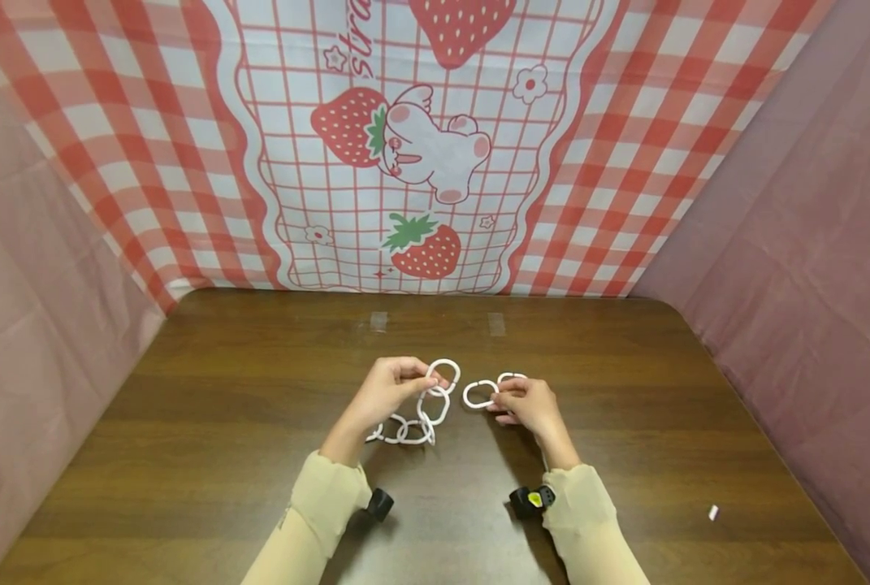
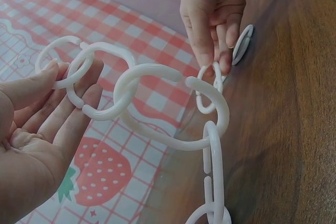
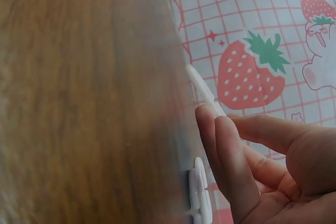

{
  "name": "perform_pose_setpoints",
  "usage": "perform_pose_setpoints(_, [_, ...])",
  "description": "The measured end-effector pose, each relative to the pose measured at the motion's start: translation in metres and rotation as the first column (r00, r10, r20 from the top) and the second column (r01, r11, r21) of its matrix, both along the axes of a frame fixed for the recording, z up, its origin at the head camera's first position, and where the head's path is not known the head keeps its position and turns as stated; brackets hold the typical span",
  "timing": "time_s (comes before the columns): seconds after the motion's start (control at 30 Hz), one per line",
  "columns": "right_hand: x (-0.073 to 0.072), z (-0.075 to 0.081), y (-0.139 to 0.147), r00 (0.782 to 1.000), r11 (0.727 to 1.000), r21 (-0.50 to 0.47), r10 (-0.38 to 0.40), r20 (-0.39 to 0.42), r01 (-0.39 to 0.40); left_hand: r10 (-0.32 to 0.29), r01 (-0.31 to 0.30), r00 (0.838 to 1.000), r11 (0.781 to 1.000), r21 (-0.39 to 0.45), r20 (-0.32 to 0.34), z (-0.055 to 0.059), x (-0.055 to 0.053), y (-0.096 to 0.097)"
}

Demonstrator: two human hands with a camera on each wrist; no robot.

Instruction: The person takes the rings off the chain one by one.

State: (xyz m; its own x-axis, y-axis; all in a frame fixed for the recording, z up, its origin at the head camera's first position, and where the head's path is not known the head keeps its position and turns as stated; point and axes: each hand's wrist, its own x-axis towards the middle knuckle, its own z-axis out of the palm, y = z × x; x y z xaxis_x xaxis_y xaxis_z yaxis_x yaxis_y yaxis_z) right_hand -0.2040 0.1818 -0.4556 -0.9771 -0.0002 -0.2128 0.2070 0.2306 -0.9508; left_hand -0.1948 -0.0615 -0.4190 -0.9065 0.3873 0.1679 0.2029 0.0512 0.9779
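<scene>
My left hand (image 1: 385,393) pinches the end link of a chain of white plastic links (image 2: 163,138) between thumb and fingers. Each link is an oval ring with a small gap in its side. From the hand the chain hangs down and bends to the left, partly hidden behind the wrist in the head view. My right hand (image 1: 534,406) pinches a loose white link (image 3: 201,84) by one end, its other end pointing toward the chain. A small space separates this link from the chain in the head view.
Beyond the right hand, more white links (image 3: 200,190) lie on the brown wooden table (image 1: 259,504). A small white piece (image 1: 713,513) lies at the table's right. Clear tape strips (image 1: 496,324) stick near the back edge, before a strawberry-patterned cloth (image 1: 303,187).
</scene>
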Motion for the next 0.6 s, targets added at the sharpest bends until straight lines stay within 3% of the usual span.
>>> perform_pose_setpoints(0.2, [-0.003,-0.003,-0.001,1.0,1.0,0.018,-0.007,0.006,0.007,-0.013,0.013,1.0,1.0,-0.001,0.023,-0.001,0.0,0.001])
perform_pose_setpoints(0.43, [-0.011,-0.001,-0.006,1.0,0.994,0.109,-0.01,-0.025,0.013,-0.013,0.013,1.0,1.0,0.001,0.028,-0.001,0.0,0.001])
perform_pose_setpoints(0.6, [-0.015,0.0,-0.007,0.999,0.985,0.168,-0.025,-0.04,0.031,-0.023,0.023,1.0,1.0,0.015,0.001,-0.002,-0.001,0.0])
